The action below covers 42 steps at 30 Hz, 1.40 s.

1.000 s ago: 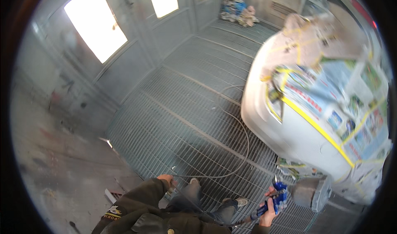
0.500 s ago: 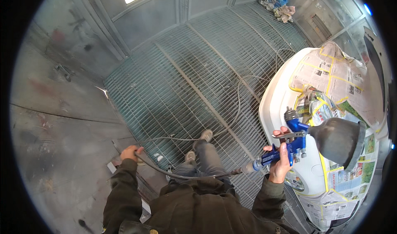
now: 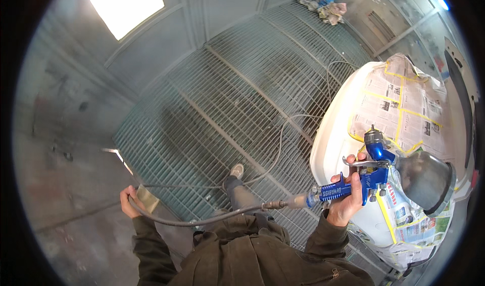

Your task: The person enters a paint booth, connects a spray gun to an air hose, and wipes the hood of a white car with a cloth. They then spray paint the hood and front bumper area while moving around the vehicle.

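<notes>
My right hand (image 3: 348, 197) is closed around the handle of a blue spray gun (image 3: 374, 182). A dark grey paint cup (image 3: 425, 181) is fixed to the gun, and its nozzle points away from me. From the handle's end an air hose (image 3: 212, 219) runs left across my body. My left hand (image 3: 130, 200) grips that hose at the far left and keeps it raised. Just beyond the gun lies a white bumper-like car panel (image 3: 333, 129), largely masked with newspaper (image 3: 381, 101) and yellow tape. The gun and cup cover part of the panel.
A metal grating floor (image 3: 237, 104) stretches ahead, with the hose trailing over it. Crumpled paper (image 3: 331, 13) is heaped in the far right corner. Grey walls (image 3: 70, 124) enclose the left side, and a bright window (image 3: 124, 5) is at upper left. Dark parts (image 3: 457, 79) stand at far right.
My left hand has shifted left and slightly lower, drawing the hose with it. The spray gun has moved a little right with my right hand. The whole view has turned slightly.
</notes>
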### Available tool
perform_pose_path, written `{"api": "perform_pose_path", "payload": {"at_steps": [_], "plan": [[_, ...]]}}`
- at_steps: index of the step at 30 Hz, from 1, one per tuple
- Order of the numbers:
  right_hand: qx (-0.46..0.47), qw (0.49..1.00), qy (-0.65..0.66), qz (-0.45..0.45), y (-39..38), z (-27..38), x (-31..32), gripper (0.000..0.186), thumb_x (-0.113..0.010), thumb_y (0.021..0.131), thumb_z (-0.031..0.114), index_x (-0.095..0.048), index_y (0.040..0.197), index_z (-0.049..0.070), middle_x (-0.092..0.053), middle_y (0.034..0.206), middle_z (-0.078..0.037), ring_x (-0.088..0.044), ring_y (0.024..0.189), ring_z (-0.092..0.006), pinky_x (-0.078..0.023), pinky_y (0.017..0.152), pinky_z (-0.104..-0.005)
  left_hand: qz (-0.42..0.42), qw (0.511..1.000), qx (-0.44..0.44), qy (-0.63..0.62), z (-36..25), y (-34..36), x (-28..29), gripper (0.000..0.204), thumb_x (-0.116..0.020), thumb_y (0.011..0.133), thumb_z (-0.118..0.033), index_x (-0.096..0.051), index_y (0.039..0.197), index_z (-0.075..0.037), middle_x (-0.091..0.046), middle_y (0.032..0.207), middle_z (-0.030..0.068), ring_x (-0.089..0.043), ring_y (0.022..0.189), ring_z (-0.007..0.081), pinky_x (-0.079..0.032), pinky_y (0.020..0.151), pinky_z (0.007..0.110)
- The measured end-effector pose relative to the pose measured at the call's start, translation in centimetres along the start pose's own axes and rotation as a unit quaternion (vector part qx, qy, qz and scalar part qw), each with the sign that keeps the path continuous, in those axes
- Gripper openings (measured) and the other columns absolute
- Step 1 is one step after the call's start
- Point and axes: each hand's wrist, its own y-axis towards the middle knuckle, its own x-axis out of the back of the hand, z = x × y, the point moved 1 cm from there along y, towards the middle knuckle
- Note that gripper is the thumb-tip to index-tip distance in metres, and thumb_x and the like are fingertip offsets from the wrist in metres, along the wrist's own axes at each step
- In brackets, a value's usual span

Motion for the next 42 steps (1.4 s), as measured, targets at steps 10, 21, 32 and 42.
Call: {"api": "perform_pose_path", "payload": {"at_steps": [10, 21, 32, 42], "plan": [[-0.004, 0.986, -0.065, -0.153, 7.3, -2.5, -4.9, 0.050, -0.053, 0.095, 0.005, -0.043, 0.144, 0.004, -0.055, 0.141, -0.006, -0.058, 0.120, -0.0141, -0.047, 0.062, -0.0228, -0.062, 0.996, 0.060, -0.039, 2.4, 9.7, -12.3, 0.041, -0.060, 0.100, -0.043, -0.060, 0.084, -0.006, -0.060, 0.077, 0.0011, -0.053, 0.074, 0.0117, -0.047, 0.070, 0.031], [-0.007, 0.963, -0.100, -0.250, 7.3, -9.2, -19.5, 0.047, -0.052, 0.097, 0.011, -0.046, 0.143, 0.007, -0.056, 0.140, 0.003, -0.058, 0.112, -0.0030, -0.044, 0.068, -0.0216, 0.147, 0.983, 0.106, -0.007, 7.0, 27.3, -22.6, 0.055, -0.064, 0.093, -0.054, -0.060, 0.072, -0.003, -0.059, 0.066, 0.0126, -0.052, 0.063, 0.0224, -0.048, 0.064, 0.041], [0.045, 0.982, 0.033, -0.180, 8.4, -12.0, -41.0, 0.054, -0.061, 0.090, 0.006, -0.043, 0.140, 0.008, -0.056, 0.129, -0.008, -0.060, 0.112, -0.0197, -0.064, 0.064, -0.0352, 0.057, 0.932, -0.170, -0.315, -5.6, 63.4, -22.0, 0.029, -0.058, 0.100, -0.025, -0.054, 0.080, -0.004, -0.054, 0.080, 0.0053, -0.052, 0.075, 0.0159, -0.047, 0.068, 0.032], [0.111, 0.971, 0.008, -0.211, 2.7, -11.8, -36.7, 0.053, -0.057, 0.095, -0.004, -0.040, 0.144, 0.006, -0.057, 0.135, -0.011, -0.059, 0.120, -0.0201, -0.062, 0.075, -0.0335, 0.618, 0.752, -0.204, 0.105, 5.9, 60.9, -38.3, 0.048, -0.071, 0.086, -0.039, -0.064, 0.122, -0.007, -0.065, 0.123, 0.0171, -0.063, 0.110, 0.0338, -0.053, 0.089, 0.043]]}}
